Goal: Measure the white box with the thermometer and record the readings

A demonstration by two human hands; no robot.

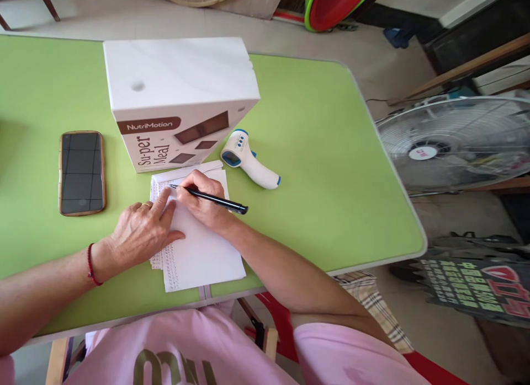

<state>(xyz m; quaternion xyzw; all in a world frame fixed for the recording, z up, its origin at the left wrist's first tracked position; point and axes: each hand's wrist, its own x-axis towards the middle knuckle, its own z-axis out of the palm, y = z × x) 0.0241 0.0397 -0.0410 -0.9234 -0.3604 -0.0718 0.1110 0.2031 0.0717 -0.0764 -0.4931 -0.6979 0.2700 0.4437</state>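
A black pen (215, 199) is gripped in my right hand (202, 200), its tip touching the upper left part of a white notepad (207, 247). Rows of small handwriting run down the left side of the sheets. My left hand (144, 230) lies on the pad's left edge, fingers spread, index fingertip close to the pen tip. Just beyond the pad stands a white NutriMotion box (182, 76), upright. To its right a white and blue infrared thermometer (250, 161) lies on its side.
A phone in a brown case (81, 172) lies at the left of the green table (331, 208). Past the table's right edge stand a fan (447, 145) and a dark printed bag (476, 280). Red and green round items (331, 7) are at the back.
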